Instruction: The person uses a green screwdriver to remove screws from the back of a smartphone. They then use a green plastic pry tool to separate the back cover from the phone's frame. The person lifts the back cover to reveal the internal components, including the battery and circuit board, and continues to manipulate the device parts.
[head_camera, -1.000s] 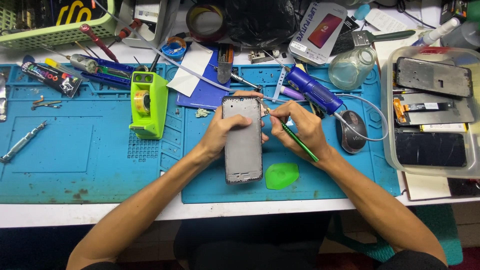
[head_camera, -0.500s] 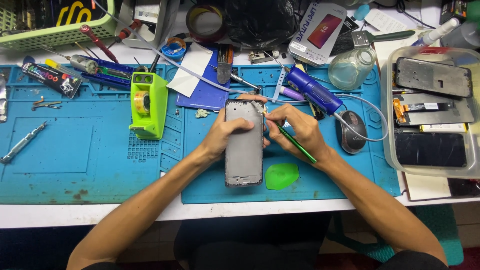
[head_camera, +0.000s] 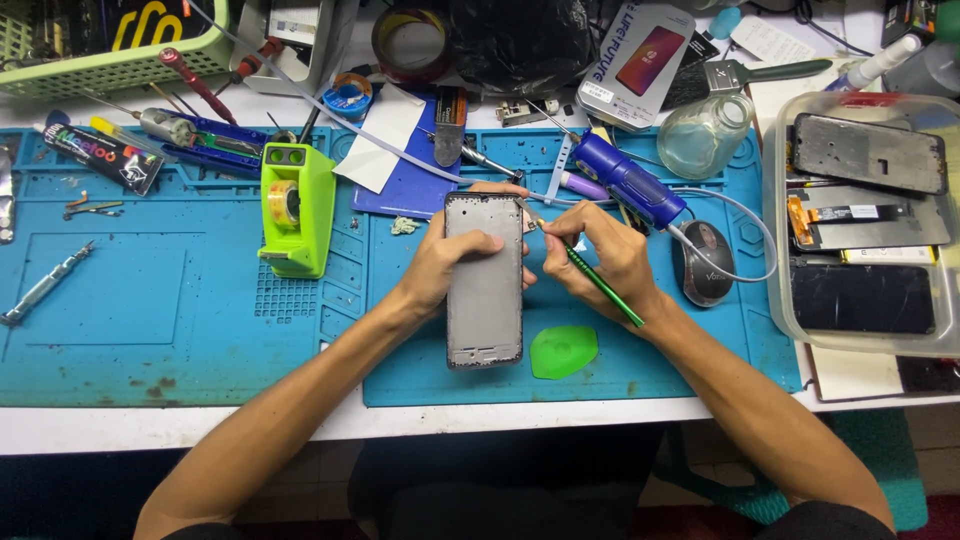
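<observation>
Hands work at the middle of the blue mat (head_camera: 180, 330): the left hand (head_camera: 445, 262) grips a grey phone frame (head_camera: 484, 285) by its long edges, the right hand (head_camera: 600, 255) pinches a green-handled tool (head_camera: 600, 282) at its two-o'clock corner. The frame looks light, thin and stiff, probably easily bent; the edges seem the safest hold. A green pick (head_camera: 563, 350) lies at four o'clock.

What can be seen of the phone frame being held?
The phone frame is a grey, metal-looking rectangle with rounded corners and a dark rim, lengthwise toward the person, over the blue mat. Its face is plain, with small fittings at both ends. The left hand grips its left edge, thumb across the face. The right hand holds a green tool whose tip meets the upper right corner. A green pick lies beside it, apart.
</observation>
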